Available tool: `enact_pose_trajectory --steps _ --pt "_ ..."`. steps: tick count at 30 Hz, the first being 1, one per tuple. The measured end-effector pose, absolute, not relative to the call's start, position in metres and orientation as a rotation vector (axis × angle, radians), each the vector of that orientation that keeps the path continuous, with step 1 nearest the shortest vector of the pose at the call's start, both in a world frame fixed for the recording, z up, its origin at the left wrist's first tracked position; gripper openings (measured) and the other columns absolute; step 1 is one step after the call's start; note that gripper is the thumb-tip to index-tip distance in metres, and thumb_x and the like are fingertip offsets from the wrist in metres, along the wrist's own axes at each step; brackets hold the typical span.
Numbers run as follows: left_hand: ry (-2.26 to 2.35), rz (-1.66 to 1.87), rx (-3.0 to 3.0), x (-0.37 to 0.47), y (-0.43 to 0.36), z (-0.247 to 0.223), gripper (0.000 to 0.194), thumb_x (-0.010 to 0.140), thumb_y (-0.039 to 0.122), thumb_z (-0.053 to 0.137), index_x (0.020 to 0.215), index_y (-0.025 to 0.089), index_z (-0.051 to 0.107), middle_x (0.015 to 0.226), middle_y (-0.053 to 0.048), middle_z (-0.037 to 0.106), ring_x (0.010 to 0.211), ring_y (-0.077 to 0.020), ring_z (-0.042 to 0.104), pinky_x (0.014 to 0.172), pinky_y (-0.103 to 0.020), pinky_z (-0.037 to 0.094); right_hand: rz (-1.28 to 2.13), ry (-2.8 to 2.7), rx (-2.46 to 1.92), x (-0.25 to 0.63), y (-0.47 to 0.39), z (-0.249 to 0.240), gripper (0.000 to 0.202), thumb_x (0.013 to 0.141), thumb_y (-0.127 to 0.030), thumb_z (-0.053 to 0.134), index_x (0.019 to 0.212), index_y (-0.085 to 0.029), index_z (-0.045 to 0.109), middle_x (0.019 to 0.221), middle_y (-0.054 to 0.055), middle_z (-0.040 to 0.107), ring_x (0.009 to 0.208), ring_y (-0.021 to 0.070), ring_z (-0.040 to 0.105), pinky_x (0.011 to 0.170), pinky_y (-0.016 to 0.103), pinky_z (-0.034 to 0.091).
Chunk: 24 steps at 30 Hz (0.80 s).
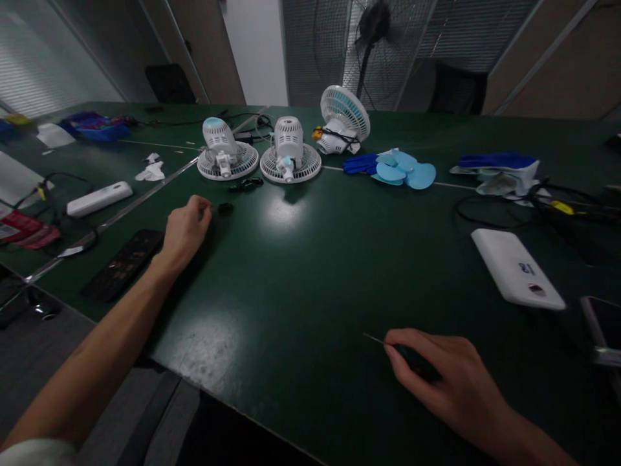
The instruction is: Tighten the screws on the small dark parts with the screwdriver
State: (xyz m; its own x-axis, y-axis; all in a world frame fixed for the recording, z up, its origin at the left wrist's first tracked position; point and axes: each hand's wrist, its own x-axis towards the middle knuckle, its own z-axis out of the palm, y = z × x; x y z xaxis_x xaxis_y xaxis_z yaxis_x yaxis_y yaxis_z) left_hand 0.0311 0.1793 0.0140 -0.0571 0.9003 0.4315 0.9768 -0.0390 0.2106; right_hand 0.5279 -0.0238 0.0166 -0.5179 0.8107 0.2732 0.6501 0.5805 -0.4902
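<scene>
My right hand (441, 375) is closed around the dark handle of a screwdriver (418, 364), whose thin metal shaft points left above the green table. Farther off on the left, my left hand (187, 226) has its fingertips drawn together; what they hold, if anything, is too small to make out. Just right of those fingertips lies a small black round piece (226, 208). A black tray (123, 264) with small bits in it sits beside my left forearm. Beyond are two white fan heads, a left one (227, 158) and a right one (291, 158), both lying grille down.
A third small fan (342, 123) stands tilted, near light-blue fan blades (405, 169) and blue gloves (359, 163). At right are a white power bank (517, 268), more gloves (499, 169) and black cables. Another white device (99, 199) lies at left.
</scene>
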Motion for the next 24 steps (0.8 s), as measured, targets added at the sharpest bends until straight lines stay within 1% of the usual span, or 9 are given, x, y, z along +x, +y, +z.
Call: enact_pose_trajectory --steps 2,4,8,13,16,19,22,24 --pt "-2.040 -0.895 -2.035 0.034 0.184 0.012 0.026 0.098 0.033 0.051 0.117 0.017 0.062 0.104 -0.009 0.073 0.093 -0.0220 0.069 0.086 -0.030 0.051 0.448 -2.337 -1.163 0.528 -0.024 0.017 0.014 0.104 -0.028 0.051 0.114 -0.026 0.060 0.080 -0.004 0.073 0.059 0.0112 0.069 0.053 0.023 0.050" --pt "-2.040 -1.014 -2.033 0.038 0.188 0.011 0.025 0.098 0.033 0.052 0.114 0.017 0.063 0.104 -0.008 0.073 0.094 -0.0202 0.069 0.086 -0.028 0.051 0.462 -2.333 -1.164 0.528 -0.023 0.018 0.013 0.104 -0.028 0.051 0.113 -0.026 0.060 0.080 -0.004 0.072 0.059 0.0110 0.069 0.054 0.023 0.050" --pt "-2.012 -1.083 -2.039 0.041 0.195 0.010 0.025 0.097 0.035 0.055 0.109 0.017 0.069 0.106 -0.007 0.073 0.091 -0.0193 0.068 0.088 -0.029 0.051 0.489 -2.325 -1.169 0.527 -0.023 0.018 0.011 0.104 -0.028 0.051 0.112 -0.027 0.059 0.081 -0.005 0.072 0.061 0.0107 0.069 0.055 0.022 0.051" --pt "-1.950 -1.183 -2.061 0.042 0.201 0.009 0.026 0.096 0.036 0.058 0.110 0.020 0.072 0.106 -0.006 0.074 0.090 -0.0192 0.068 0.091 -0.030 0.051 0.467 -2.338 -1.157 0.527 -0.023 0.017 0.012 0.104 -0.028 0.051 0.113 -0.027 0.059 0.082 -0.005 0.073 0.062 0.0112 0.070 0.056 0.023 0.052" --pt "-1.937 -1.189 -2.073 0.047 0.206 0.012 0.025 0.095 0.033 0.059 0.111 0.019 0.073 0.107 -0.006 0.074 0.093 -0.0196 0.069 0.092 -0.031 0.051 0.479 -2.339 -1.160 0.529 -0.023 0.015 0.013 0.104 -0.028 0.052 0.114 -0.027 0.059 0.083 -0.004 0.073 0.063 0.0113 0.071 0.056 0.023 0.052" --pt "-1.910 -1.208 -2.027 0.050 0.198 0.023 0.026 0.097 0.030 0.058 0.114 0.016 0.072 0.109 -0.008 0.074 0.094 -0.0190 0.069 0.092 -0.031 0.051 0.473 -2.334 -1.180 0.530 -0.022 0.014 0.013 0.104 -0.029 0.052 0.115 -0.028 0.059 0.084 -0.004 0.074 0.064 0.0115 0.071 0.055 0.023 0.051" --pt "-1.867 -1.143 -1.978 0.044 0.165 0.034 0.030 0.099 0.034 0.057 0.118 0.015 0.071 0.113 -0.007 0.072 0.103 -0.0201 0.067 0.099 -0.033 0.048 0.474 -2.341 -1.185 0.530 -0.023 0.014 0.014 0.104 -0.029 0.052 0.115 -0.027 0.059 0.083 -0.005 0.073 0.062 0.0114 0.070 0.055 0.023 0.051" --pt "-1.924 -1.022 -1.907 0.035 0.133 0.037 0.033 0.100 0.038 0.056 0.121 0.016 0.069 0.116 -0.008 0.071 0.109 -0.0234 0.065 0.105 -0.039 0.044 0.478 -2.350 -1.171 0.530 -0.023 0.015 0.014 0.103 -0.028 0.052 0.115 -0.027 0.059 0.083 -0.005 0.073 0.062 0.0113 0.070 0.056 0.023 0.051"
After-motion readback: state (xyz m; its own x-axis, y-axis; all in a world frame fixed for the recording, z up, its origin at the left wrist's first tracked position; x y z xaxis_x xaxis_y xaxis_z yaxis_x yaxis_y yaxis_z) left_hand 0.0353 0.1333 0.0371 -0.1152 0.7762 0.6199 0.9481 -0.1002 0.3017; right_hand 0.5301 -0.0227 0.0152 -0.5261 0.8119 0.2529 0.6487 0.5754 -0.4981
